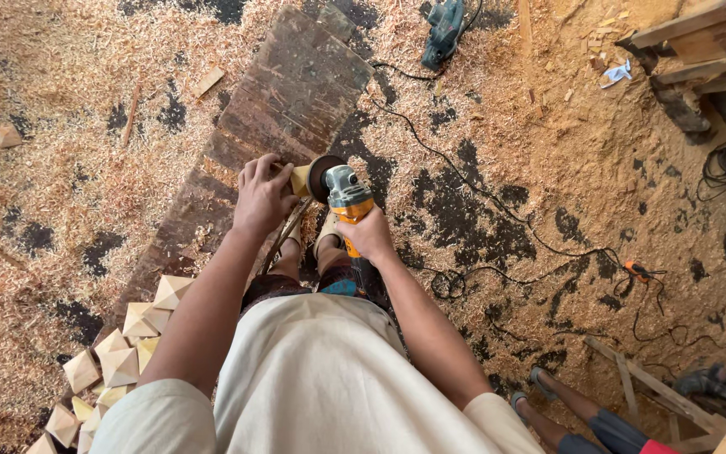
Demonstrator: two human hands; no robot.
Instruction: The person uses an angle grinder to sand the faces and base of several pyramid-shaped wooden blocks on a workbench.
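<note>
At the centre of the frame the left hand (pixel 260 195) is closed over a small wooden block (pixel 299 178), pressing it to the disc of an angle grinder (pixel 342 197) that the right hand (pixel 369 235) grips by its orange body. Best to keep fingertips clear of the disc and the block steady. Finished blocks (pixel 119 357) pile lower left; the grinder's cord (pixel 497 220) loops right, beside another person's feet (pixel 531 388).

1 angle grinder (pixel 346 202), 1 planer (pixel 444 29), 1 plank (pixel 270 126), approx. 15 pyramid blocks (pixel 119 363).
</note>
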